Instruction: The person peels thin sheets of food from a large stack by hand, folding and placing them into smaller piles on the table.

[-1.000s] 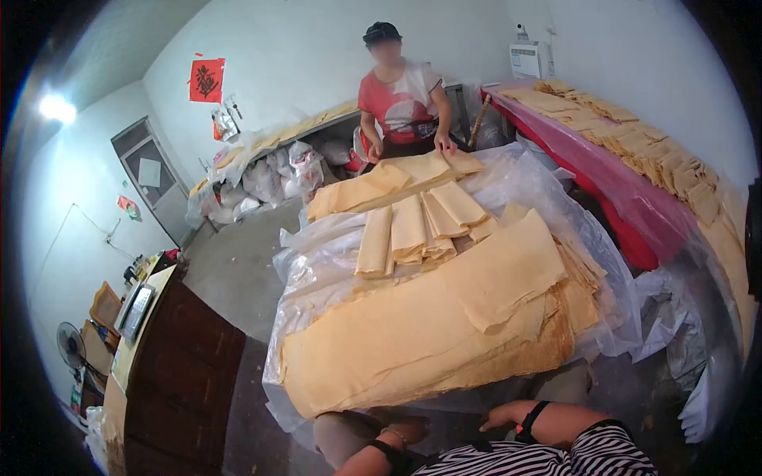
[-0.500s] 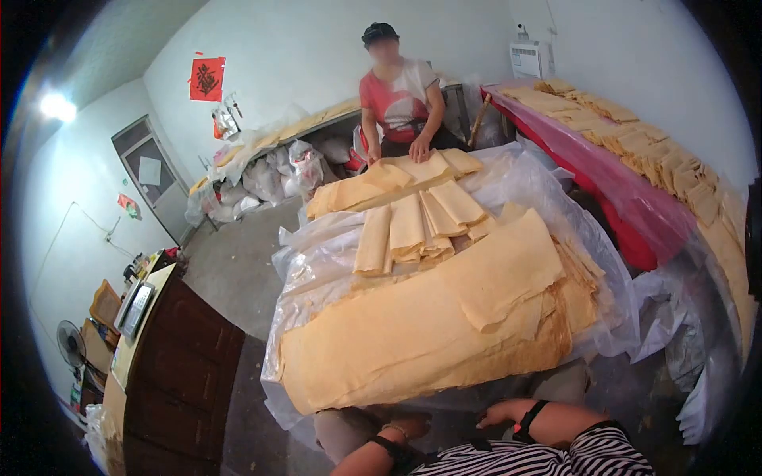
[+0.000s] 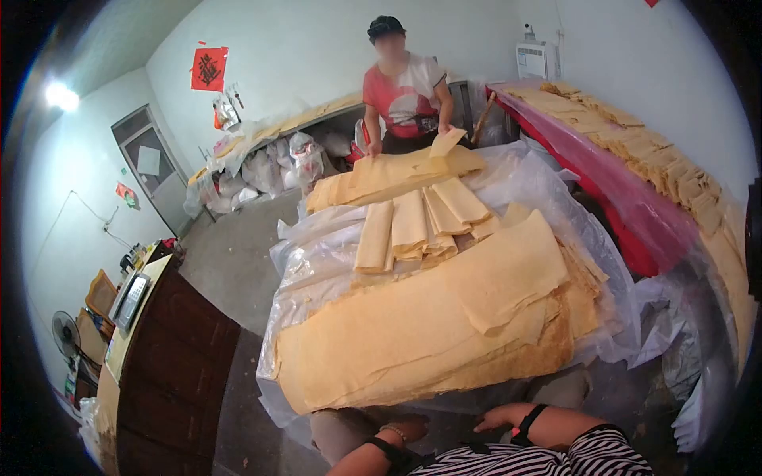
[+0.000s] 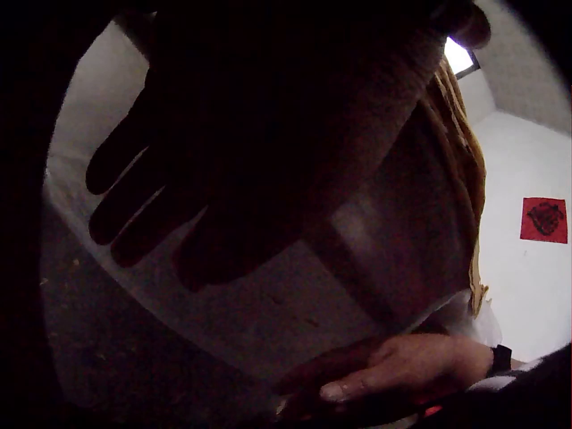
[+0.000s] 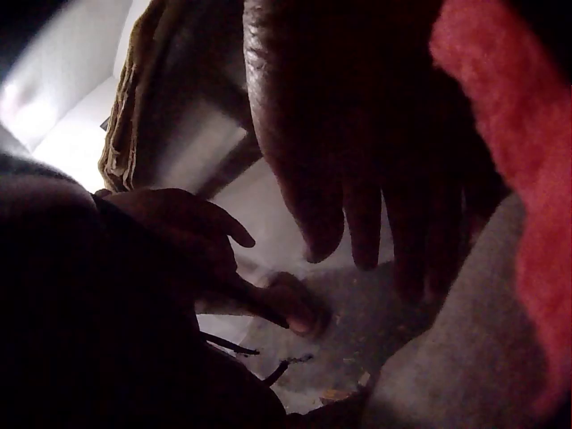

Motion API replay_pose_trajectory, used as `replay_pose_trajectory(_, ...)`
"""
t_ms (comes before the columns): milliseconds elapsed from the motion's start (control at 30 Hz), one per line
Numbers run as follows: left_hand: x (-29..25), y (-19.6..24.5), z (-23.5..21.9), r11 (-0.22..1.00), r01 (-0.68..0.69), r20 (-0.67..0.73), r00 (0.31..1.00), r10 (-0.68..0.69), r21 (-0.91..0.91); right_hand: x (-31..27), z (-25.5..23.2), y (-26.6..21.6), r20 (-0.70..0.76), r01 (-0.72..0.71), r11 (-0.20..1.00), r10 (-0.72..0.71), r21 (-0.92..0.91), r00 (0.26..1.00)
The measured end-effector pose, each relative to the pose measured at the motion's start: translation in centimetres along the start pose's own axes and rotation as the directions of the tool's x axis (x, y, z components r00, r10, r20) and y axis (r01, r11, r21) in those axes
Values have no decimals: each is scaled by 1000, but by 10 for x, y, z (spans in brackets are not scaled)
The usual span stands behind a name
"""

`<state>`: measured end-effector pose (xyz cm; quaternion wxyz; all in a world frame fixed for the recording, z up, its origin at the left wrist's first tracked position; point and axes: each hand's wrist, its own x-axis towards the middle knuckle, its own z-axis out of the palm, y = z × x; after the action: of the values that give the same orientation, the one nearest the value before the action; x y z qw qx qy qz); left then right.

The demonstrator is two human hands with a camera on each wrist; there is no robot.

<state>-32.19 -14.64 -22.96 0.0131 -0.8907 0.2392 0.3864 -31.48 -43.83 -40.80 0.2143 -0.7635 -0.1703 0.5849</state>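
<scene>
Both of my hands are below the near table edge, over my lap, and hold nothing. The left hand (image 3: 411,428) hangs with its fingers straight, a dark shape in the left wrist view. My right hand (image 3: 502,416) is a short way to its right, fingers loosely extended. Nearest to them lies a stack of large, thin tan sheets (image 3: 413,333) with ragged edges. Several folded tan sheets (image 3: 409,226) lie behind it. Across the table, another person (image 3: 403,99) holds up a flap (image 3: 448,143) of a sheet from the far pile (image 3: 381,178).
Clear plastic film (image 3: 309,270) covers the table. A long side table (image 3: 619,190) with pink and red covering bears more sheets along the right wall. At left stands a dark wooden cabinet (image 3: 175,373) with a telephone (image 3: 131,300) on top. Filled bags (image 3: 262,178) sit under the back shelf.
The other person has raised a flap at the right of the far pile, and that pile's top sheet lies flatter. The head view has shifted slightly. My hands stay in place.
</scene>
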Motion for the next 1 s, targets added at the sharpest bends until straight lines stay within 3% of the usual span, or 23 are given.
replay_pose_trajectory(33, -10, 8, -15, 1000, 3, 8, 1000, -4, 26, -4, 2, -4, 12, 9, 999, -8, -50, 1000)
replay_pose_trajectory(100, -4, 5, -1, 999, -28, -13, 1000, 28, 31, -41, -8, -29, 20, -9, 999, 9, -41, 1000)
replay_pose_trajectory(167, 25, -16, 44, 996, -90, -87, 992, 89, -5, -46, -8, -29, -19, 44, 999, -44, -11, 999)
replay_pose_trajectory(233, 17, -15, 39, 993, -82, -94, 993, 75, -80, -32, -2, -19, -106, 174, 984, -169, 34, 980)
replay_pose_trajectory(333, 22, -17, 47, 988, -102, -173, 982, 81, -120, -20, 1, -8, -91, 173, 981, -165, 88, 982)
replay_pose_trajectory(433, 26, -19, 52, 992, -95, -169, 982, 80, -84, -5, 0, 0, 39, 100, 995, -101, 26, 994)
replay_pose_trajectory(567, 4, 0, 13, 999, -29, -62, 998, 27, -30, 11, 12, 15, -87, 155, 983, -147, 101, 985)
replay_pose_trajectory(700, 19, -13, 37, 996, -38, -128, 991, 26, -85, 35, 17, 31, -115, 180, 981, -171, 68, 979)
replay_pose_trajectory(833, 26, -20, 54, 994, -93, -195, 978, 79, -61, 12, 13, 16, -123, 178, 981, -168, 75, 978)
replay_pose_trajectory(933, 31, -23, 56, 984, -104, -139, 987, 83, -148, -22, -3, -11, 89, 58, 987, -72, 150, 993)
replay_pose_trajectory(1000, 28, -21, 52, 972, -104, -141, 987, 75, -211, -36, -8, -19, 51, 107, 988, -113, 113, 992)
